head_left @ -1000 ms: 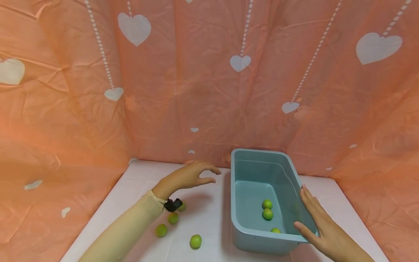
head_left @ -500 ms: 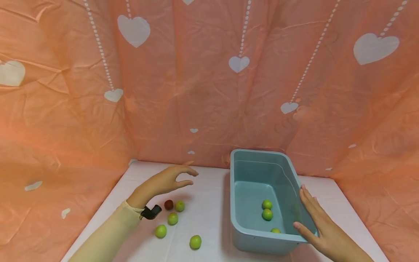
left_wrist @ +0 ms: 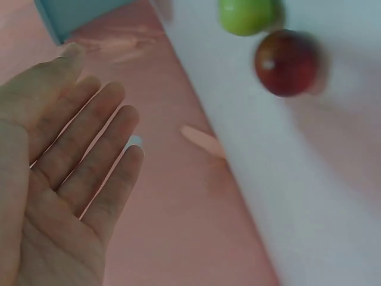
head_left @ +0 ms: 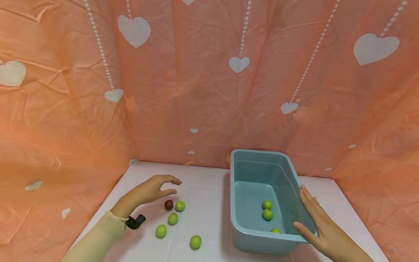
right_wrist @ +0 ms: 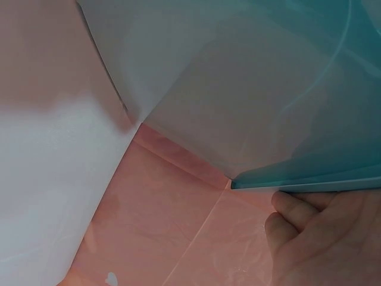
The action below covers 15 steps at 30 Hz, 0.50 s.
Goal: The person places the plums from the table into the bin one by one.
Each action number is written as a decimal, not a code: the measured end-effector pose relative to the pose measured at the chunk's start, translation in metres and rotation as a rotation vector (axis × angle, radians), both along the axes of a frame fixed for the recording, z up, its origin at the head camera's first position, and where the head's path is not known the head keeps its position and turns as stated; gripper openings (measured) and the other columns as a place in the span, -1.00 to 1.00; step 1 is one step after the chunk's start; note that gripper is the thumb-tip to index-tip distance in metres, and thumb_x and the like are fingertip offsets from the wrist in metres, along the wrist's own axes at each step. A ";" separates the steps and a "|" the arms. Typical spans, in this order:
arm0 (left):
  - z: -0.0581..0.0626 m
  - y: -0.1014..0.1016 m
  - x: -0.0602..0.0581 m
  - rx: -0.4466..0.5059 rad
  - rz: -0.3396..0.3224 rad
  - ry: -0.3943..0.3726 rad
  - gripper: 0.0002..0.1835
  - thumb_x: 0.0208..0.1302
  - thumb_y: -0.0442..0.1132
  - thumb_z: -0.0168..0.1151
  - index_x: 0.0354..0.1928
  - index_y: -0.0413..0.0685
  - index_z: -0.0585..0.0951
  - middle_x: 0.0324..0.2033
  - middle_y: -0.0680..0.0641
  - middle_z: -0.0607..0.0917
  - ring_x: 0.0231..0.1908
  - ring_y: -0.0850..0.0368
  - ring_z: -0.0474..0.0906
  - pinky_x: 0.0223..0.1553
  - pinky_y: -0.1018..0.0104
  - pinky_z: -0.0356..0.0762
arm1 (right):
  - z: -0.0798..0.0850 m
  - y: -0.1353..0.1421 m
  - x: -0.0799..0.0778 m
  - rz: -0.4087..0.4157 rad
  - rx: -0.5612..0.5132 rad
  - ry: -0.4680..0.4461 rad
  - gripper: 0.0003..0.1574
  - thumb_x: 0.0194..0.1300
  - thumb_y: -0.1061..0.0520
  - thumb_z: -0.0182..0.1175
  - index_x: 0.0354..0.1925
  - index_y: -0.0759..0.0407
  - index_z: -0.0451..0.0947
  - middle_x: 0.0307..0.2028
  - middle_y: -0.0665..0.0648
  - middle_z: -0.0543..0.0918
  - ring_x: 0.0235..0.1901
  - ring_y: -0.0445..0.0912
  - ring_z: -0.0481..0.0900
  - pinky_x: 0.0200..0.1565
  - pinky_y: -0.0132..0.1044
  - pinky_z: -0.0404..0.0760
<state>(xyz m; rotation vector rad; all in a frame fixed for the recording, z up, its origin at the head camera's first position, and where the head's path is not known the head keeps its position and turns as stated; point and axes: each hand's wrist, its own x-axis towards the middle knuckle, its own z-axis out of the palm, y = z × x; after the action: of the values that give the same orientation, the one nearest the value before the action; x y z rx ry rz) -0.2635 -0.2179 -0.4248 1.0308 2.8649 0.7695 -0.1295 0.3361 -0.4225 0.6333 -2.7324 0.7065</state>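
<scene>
The left grip (head_left: pixel 148 191) hovers over the worktop (head_left: pixel 209 203), thumb and fingers apart and holding nothing, near a dark red fruit (head_left: pixel 168 205) with four green fruits (head_left: pixel 172 218) about it. All look light, firm and smooth, apt to roll; a gentle pinch round the middle should suit. The right grip (head_left: pixel 323 229) rests, fingers extended, on a blue-grey bin (head_left: pixel 255 243), likely stiff plastic, with three more green fruits (head_left: pixel 267 214) inside.

red fruit (head_left: pixel 168 205) and green fruits (head_left: pixel 172 218) lie beside a blue tub (head_left: pixel 258 243).
</scene>
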 end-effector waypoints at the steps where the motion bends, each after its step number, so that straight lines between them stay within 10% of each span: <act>1: -0.003 -0.003 0.001 -0.005 0.001 -0.005 -0.65 0.48 -0.17 0.43 0.23 -0.03 0.72 0.14 0.00 0.79 0.24 -0.08 0.67 0.31 -0.14 0.57 | 0.000 0.000 0.000 0.001 0.000 0.007 0.26 0.48 0.02 0.38 0.77 0.04 -0.22 0.75 0.08 -0.19 0.68 -0.04 -0.34 0.37 -0.74 -0.36; 15: -0.038 -0.026 0.006 -0.012 0.041 -0.160 -0.57 0.51 -0.05 0.39 0.26 -0.14 0.70 0.17 -0.08 0.76 0.27 -0.22 0.62 0.29 -0.23 0.56 | -0.003 0.002 -0.001 0.000 0.000 0.027 0.28 0.44 0.02 0.41 0.77 0.04 -0.20 0.74 0.06 -0.19 0.65 -0.24 -0.37 0.35 -0.75 -0.36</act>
<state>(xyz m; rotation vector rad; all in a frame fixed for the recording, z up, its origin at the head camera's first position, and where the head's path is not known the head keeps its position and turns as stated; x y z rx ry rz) -0.2571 -0.2435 -0.4632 0.8690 2.7591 0.7970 -0.1309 0.3382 -0.4253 0.6383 -2.7079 0.6922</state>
